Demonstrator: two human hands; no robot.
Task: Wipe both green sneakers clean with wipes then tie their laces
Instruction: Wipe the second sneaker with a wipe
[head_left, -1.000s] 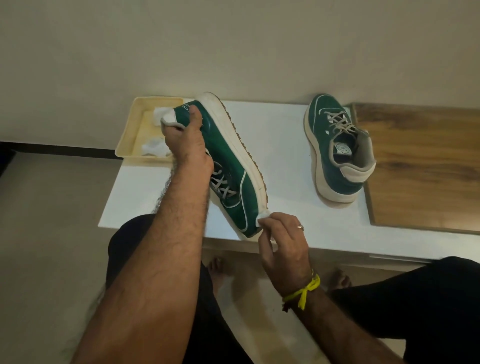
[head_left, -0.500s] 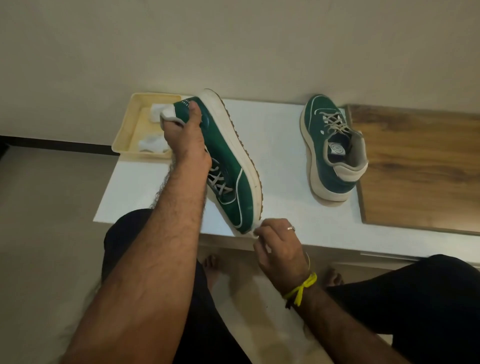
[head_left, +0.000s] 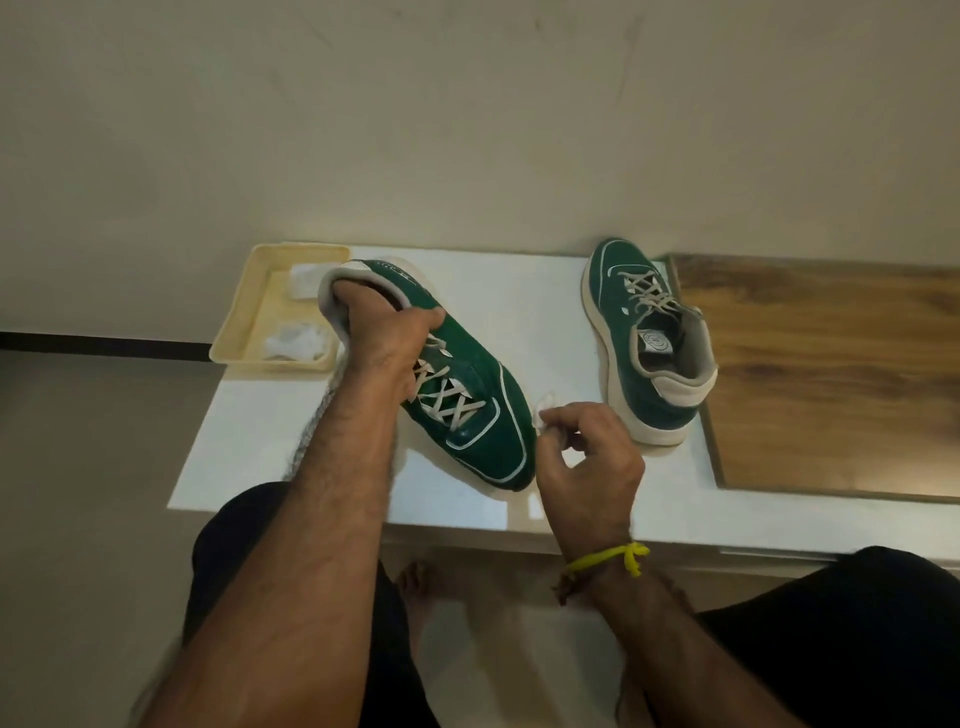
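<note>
Edges: the tray (head_left: 236, 332) overhangs the white table (head_left: 524, 312)'s left edge; bare tabletop lies between the shoes.
Counts: two sneakers, two wipes in the tray.
Left hand (head_left: 387, 338): fingers inside the near sneaker (head_left: 467, 415), gripping its collar.
Right hand (head_left: 587, 462): pinches a wipe (head_left: 543, 413) beside the toe.
Far sneaker (head_left: 649, 338): upright, by the wooden board (head_left: 831, 374).
Hidden: the left fingers.

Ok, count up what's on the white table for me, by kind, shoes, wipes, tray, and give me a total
Green sneakers: 2, one gripped by the left hand at its collar, one standing free.
White wipes: 3, two lying in the tray, one pinched by the right hand.
Yellow tray: 1.
Total: 6.
</note>
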